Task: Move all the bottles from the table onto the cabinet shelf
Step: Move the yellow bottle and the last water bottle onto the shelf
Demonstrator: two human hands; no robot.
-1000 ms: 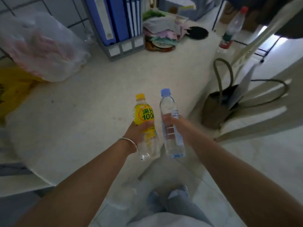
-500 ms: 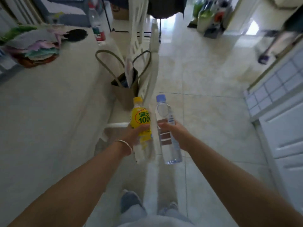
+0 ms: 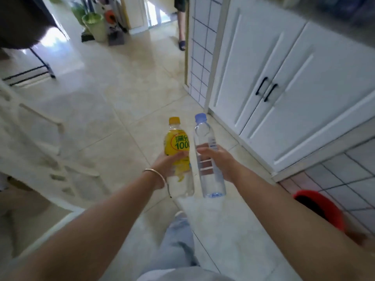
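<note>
So we've got one bottle in each hand, both held out in front of us over the tile floor [image 3: 121, 94]. Left hand [image 3: 168, 165] is wrapped round the yellow-label bottle [image 3: 178, 153], fingers curled across the front of the label, thin bangle [image 3: 156, 175] on that wrist. Yellow cap on top, label reads 1000 w/ some green characters, lower part of the bottle is clear. Right hand [image 3: 219, 161] grips the clear water bottle [image 3: 207, 157] approx mid-body, fingers curled round it from the right, blue cap up top, some water visible at the base. Both bottles are pretty much upright, tilted a bit away from us, side by side & nearly touching, can't tell if they actually do.

Taking the white cabinet [image 3: 274, 82] as the landmark: the bottles are to the left of it and nearer to us, not at it, out over the open floor. Its two doors are closed, two black handles [image 3: 266, 89] side by side where they meet. Blue-lined white tile wall [image 3: 198, 57] sits just beyond the cabinet's far end. A red bucket [image 3: 322, 207] is on the floor at the cabinet's near end, against the tiled base. Way past the cabinet's far end there's a green bucket [image 3: 95, 25] & some cleaning stuff, too blurry to ID, plus another person's leg [image 3: 181, 27] w/ a dark slipper in the doorway. White chair [image 3: 40, 138] is across the floor from the cabinet, on our left. Our own jeans [image 3: 176, 240] show below the bottles.
</note>
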